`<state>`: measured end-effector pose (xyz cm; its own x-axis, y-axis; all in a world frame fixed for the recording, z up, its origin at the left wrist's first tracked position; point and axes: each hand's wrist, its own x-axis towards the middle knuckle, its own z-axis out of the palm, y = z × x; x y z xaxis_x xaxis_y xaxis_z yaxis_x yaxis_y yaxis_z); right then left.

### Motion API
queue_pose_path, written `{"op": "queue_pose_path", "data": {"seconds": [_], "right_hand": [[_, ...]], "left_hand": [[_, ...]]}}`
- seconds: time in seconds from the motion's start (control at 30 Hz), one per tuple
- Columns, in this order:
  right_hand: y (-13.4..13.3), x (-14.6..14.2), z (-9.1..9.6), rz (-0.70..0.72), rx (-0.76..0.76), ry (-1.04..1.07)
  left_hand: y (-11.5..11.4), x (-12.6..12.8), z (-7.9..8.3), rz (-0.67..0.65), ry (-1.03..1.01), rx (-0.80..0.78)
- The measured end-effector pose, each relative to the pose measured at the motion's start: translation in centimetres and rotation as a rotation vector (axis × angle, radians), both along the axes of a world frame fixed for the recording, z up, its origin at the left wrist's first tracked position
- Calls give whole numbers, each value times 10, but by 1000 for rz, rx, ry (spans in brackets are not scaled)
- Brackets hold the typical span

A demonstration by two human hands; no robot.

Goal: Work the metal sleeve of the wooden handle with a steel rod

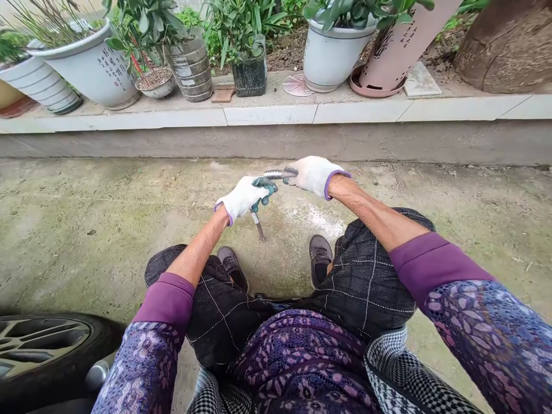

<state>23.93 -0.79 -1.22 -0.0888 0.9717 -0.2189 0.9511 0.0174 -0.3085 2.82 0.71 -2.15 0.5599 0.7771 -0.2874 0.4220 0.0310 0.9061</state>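
Observation:
Both of my hands wear white knit gloves with purple cuffs and dark green fingertips. My right hand [311, 174] is closed round a silvery ribbed rod [273, 174], whose free end points left toward the other hand. Just to its left and slightly lower, my left hand [250, 194] has its fingers curled. From under that hand a thin stick-like piece [259, 228] slants down, pale near the glove and dark brown at its lower end. What kind of thing it is does not show. The two hands are close together above the concrete between my feet.
White powder [317, 219] is scattered on the concrete ground [86, 207] near my right shoe [319, 256]. Ahead runs a low tiled ledge [269, 115] with several potted plants, including a white pot [332, 57]. A car wheel [47, 345] stands at the lower left.

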Motion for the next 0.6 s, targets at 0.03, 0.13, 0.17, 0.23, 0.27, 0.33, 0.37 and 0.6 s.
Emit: {"op": "queue_pose_path", "data": {"seconds": [0.03,0.13,0.17,0.23,0.27,0.33,0.37,0.6], "right_hand": [[0,0,4,-42,34,52],[-4,-3,14,-171,15,443],[-7,-4,17,-200,-16,587],[-15,-8,23,-198,-84,805],[-18,-9,26,-174,-120,869],[-25,-10,31,-110,-194,929],[-29,-9,33,-76,-234,934],[-40,7,16,181,-548,598]], "left_hand": [[1,0,0,33,-31,-12],[4,-2,2,97,-115,-17],[5,-3,2,104,-136,-17],[7,-5,2,125,-151,-12],[8,-6,2,143,-148,-9],[8,-7,2,190,-133,2],[8,-7,2,204,-117,9],[7,-14,-2,-81,29,139]]}}
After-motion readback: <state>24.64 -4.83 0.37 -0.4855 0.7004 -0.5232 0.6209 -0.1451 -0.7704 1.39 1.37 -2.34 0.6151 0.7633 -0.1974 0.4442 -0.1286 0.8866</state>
